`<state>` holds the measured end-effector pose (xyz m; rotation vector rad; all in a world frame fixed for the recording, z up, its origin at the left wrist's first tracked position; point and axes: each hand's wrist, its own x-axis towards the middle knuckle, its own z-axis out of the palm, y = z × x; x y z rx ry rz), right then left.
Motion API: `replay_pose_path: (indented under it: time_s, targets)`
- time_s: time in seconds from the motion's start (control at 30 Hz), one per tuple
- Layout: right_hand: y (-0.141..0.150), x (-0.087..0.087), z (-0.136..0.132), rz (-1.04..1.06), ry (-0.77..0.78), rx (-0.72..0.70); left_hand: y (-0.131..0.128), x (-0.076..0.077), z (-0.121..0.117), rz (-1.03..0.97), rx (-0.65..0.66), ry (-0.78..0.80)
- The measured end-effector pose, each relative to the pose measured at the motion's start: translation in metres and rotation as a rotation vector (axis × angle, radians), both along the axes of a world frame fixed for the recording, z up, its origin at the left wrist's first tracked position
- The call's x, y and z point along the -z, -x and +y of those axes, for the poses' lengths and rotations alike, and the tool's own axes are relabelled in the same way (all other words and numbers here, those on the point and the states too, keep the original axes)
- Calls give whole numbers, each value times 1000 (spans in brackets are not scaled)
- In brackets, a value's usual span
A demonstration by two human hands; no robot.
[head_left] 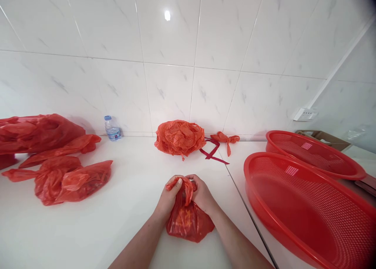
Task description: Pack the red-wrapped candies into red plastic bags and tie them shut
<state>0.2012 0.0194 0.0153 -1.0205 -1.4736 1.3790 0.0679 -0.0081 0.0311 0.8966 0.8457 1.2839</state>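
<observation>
A filled red plastic bag rests on the white table in front of me, its top gathered and twisted between my hands. With the thumb pressed on top, my left hand is closed around one side of the bag's neck. Opposite it, my right hand curls its fingers round the other side, partly behind the plastic. A loop of the bag hangs down between the two hands. What the bag holds is blurred by the red film; yellowish marks show through.
A crumpled heap of red bags lies by the wall, beside a dark red ribbon and a small knotted bag. Filled red bags and a water bottle are on the left. Two red plastic baskets stand on the right.
</observation>
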Motion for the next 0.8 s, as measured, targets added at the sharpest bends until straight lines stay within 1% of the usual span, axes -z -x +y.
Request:
replay_pose_path:
  time_s: [0.1,0.17,0.23,0.3,0.43,0.53,0.67,0.73,0.8]
  targets:
    - [0,-1,-1,-96,-114,89,-1,0,-1,67,12,-41]
    - [-1,-1,-2,-167,-163,162,-2,0,-2,109,26,-79]
    - [-1,1,-1,-203,-178,218,-3,0,-2,142,33,-118]
    - [-2,4,0,-175,-172,237,-4,0,-2,178,38,-158]
    - [-3,7,5,-5,-120,188,-5,-1,-3,249,43,-225]
    - [-5,6,8,168,4,97,-4,-2,-4,337,18,-283]
    - [-12,3,11,509,246,-21,-3,2,-4,446,-59,-391]
    - [-17,2,13,691,317,-46,-3,5,-4,492,-108,-433]
    - [-26,3,19,826,344,-22,-1,9,-3,523,-176,-445]
